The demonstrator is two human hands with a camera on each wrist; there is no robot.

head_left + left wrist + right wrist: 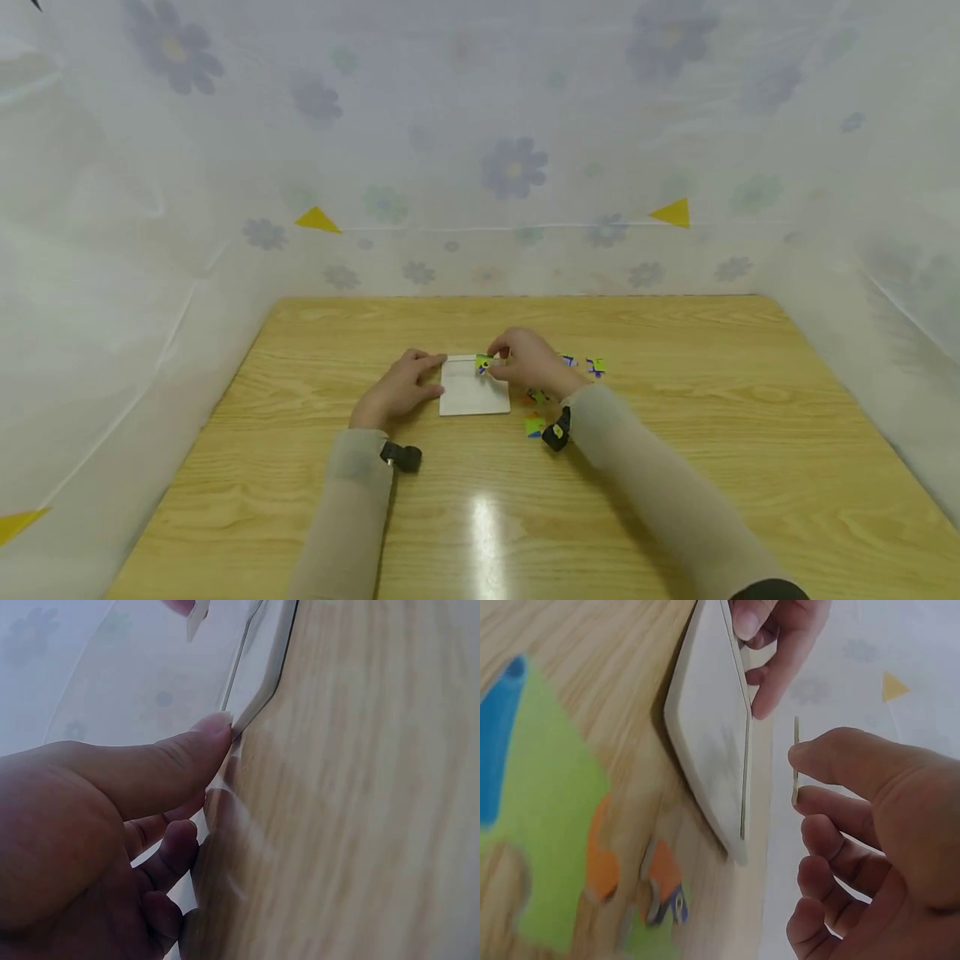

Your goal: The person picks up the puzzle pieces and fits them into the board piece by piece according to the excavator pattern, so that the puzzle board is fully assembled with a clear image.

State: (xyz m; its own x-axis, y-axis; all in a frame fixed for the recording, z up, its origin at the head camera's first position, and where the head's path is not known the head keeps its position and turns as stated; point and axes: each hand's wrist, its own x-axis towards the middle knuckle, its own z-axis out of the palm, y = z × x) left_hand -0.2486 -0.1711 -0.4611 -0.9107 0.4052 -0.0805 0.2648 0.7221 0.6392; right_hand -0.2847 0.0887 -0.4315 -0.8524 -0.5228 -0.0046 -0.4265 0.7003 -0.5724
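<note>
A flowered curtain hangs behind a wood-grain table. On the table lies a square white board. The left hand rests at the board's left side, thumb and fingers touching the edge and not clenched. The right hand comes over from the right and pinches a puzzle piece between thumb and finger. Loose puzzle pieces lie right of the board, around the right wrist. The pinched one is over the board's far part, just left of the right hand; the left hand is farther off. The right wrist view shows it edge-on, apart from the board and seemingly parallel to it.
</note>
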